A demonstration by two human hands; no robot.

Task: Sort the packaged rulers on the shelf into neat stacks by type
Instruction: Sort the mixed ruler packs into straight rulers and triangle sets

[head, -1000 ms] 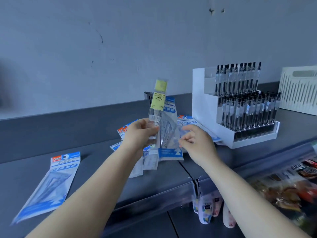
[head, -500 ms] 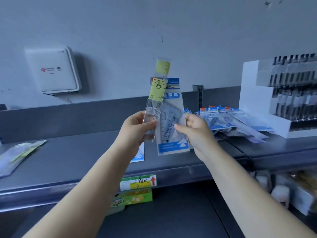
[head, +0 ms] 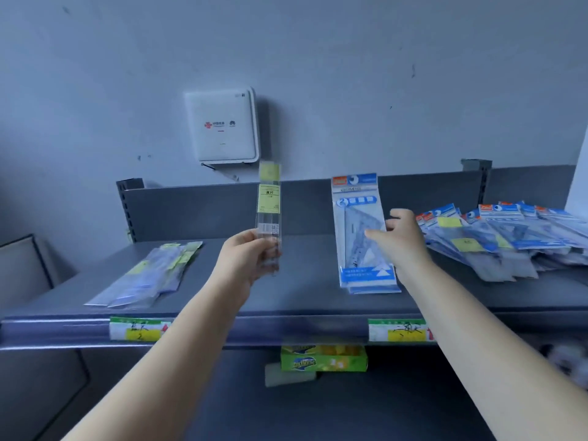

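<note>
Straight ruler pack (head: 269, 214), one, yellow label, upright above the shelf (head: 302, 300), gripped at its lower end by left hand (head: 251, 259), fingers curled round it. Triangle ruler pack (head: 361, 230), blue header, stands tilted on a small stack of like packs on the shelf; count of that stack unclear. Right hand (head: 402, 240) pinches its right edge, thumb in front. Left on shelf: straight-ruler pile (head: 149, 275), several, blurred. Right: unsorted pile (head: 506, 240), many blue packs, some yellow labels. Two price tags (head: 140, 329) on shelf edge.
</note>
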